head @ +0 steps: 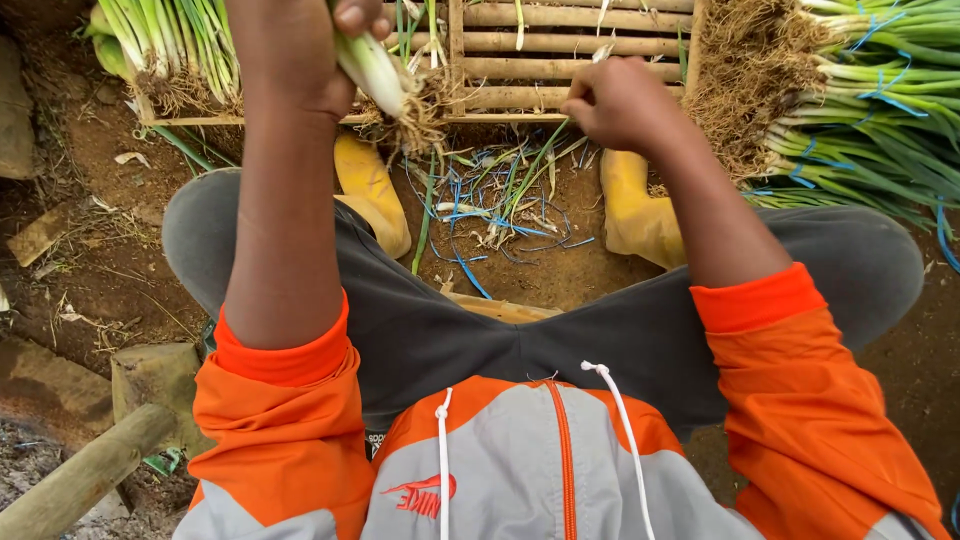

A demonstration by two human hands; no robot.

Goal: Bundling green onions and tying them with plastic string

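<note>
Bundles of green onions [860,110], tied with blue string, are lying at the upper right beside a bamboo rack [570,45]. Left hand [295,50] is gripping a white onion stalk [372,70] with fingers closed around it, roots dangling above yellow boots [372,190]. Right hand [620,100] is curled nearly shut, pinching a thin green leaf [540,160]. Blue string scraps [500,225] are littering the soil between the boots.

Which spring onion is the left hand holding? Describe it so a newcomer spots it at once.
Start at the wooden slatted rack across the top of the view, above the yellow boots. At its left part the left hand grips a spring onion. Unlike the bundles tied with blue string at right and the pile lying at top left, it is single, lifted, white stalk angled down with its root tuft hanging free.
</note>
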